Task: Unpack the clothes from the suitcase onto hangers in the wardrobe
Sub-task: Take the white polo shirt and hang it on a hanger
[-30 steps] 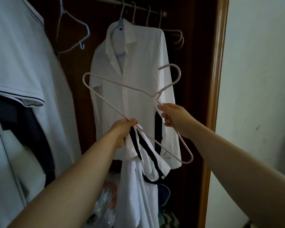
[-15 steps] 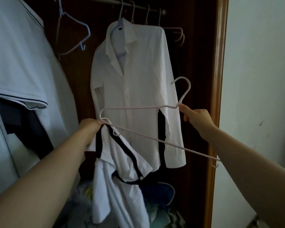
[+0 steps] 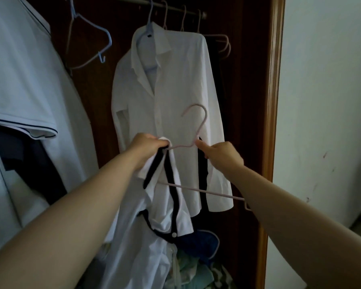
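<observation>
A white garment with black trim (image 3: 165, 207) hangs down from my left hand (image 3: 147, 148), which grips its top edge together with one end of a pale pink hanger (image 3: 198, 189). My right hand (image 3: 219, 153) pinches that hanger at the base of its hook. The hanger's left shoulder sits inside the garment's opening; its lower bar slants down to the right. Behind them a white collared shirt (image 3: 175, 97) hangs on a blue hanger from the wardrobe rail (image 3: 171, 6).
Several bare hangers (image 3: 88, 46) hang on the rail left and right of the shirt. A light polo shirt (image 3: 23, 80) hangs at the far left. Piled clothes (image 3: 196, 265) lie on the wardrobe floor. The wooden door frame (image 3: 273, 122) and a white wall stand at the right.
The hanger has swung from a steep tilt to nearly level with its hook up. Its left end has gone into the garment at my left hand. My hands have drawn closer together.
</observation>
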The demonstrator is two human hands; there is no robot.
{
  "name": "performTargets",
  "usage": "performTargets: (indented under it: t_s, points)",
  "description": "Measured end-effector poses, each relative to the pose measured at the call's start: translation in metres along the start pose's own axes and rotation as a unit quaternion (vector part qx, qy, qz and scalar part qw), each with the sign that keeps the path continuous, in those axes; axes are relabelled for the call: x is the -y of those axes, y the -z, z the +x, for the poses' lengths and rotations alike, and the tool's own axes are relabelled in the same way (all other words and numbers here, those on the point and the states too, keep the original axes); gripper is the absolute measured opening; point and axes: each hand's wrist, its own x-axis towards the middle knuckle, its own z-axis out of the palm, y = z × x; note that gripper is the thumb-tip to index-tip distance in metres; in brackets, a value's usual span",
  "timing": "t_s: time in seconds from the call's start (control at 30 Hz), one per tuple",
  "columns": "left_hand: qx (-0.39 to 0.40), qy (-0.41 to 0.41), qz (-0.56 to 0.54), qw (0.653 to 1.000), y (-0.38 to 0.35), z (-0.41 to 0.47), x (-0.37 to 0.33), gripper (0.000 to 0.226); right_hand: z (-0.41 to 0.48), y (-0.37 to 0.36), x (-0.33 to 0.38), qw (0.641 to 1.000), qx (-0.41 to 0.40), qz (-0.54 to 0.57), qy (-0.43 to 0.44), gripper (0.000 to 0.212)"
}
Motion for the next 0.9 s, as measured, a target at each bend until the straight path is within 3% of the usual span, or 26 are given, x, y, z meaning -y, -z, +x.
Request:
performTargets:
  t_s: [0.1,0.23,0.27,0.33,0.43,0.57,0.63,0.77,0.83,0.9]
  points:
    - [0.071,-0.087,0.061,0.992,-0.014,-0.003,-0.017,0.022,-0.004,-0.017,0.007,0.999,0.008,0.05,0.012,0.064]
    - [0.054,-0.142,0.368,0.917,-0.003,0.0,-0.022,0.049,0.0,-0.016,0.007,0.991,-0.031,0.126,0.015,0.07]
    - [0.068,-0.148,0.372,0.914,0.002,0.002,-0.019,0.055,0.001,-0.012,0.006,0.991,-0.039,0.128,0.022,0.07]
    - [0.091,-0.159,0.278,0.943,0.012,0.006,-0.01,0.053,0.006,-0.005,0.0,0.988,-0.055,0.136,0.046,0.074]
    - [0.053,-0.179,0.206,0.961,0.015,0.008,0.0,0.031,0.013,0.002,-0.013,0.977,-0.102,0.16,0.095,0.046]
    - [0.007,-0.161,0.176,0.971,0.021,0.013,0.01,0.029,0.013,0.007,-0.035,0.967,-0.213,0.08,0.116,0.027]
    - [-0.015,-0.149,0.164,0.975,0.026,0.017,0.013,0.028,0.011,0.01,-0.046,0.973,-0.183,0.085,0.115,0.025]
    - [-0.022,-0.158,0.114,0.981,0.028,0.019,0.008,0.027,0.011,-0.001,-0.065,0.998,0.029,-0.016,0.059,0.03]
    - [-0.021,-0.162,0.098,0.982,0.027,0.02,0.004,0.028,0.013,-0.013,-0.071,0.994,0.085,-0.066,0.031,0.05]
    - [-0.023,-0.161,0.086,0.983,0.027,0.02,0.002,0.03,0.013,-0.022,-0.072,0.993,0.106,-0.048,0.002,0.07]
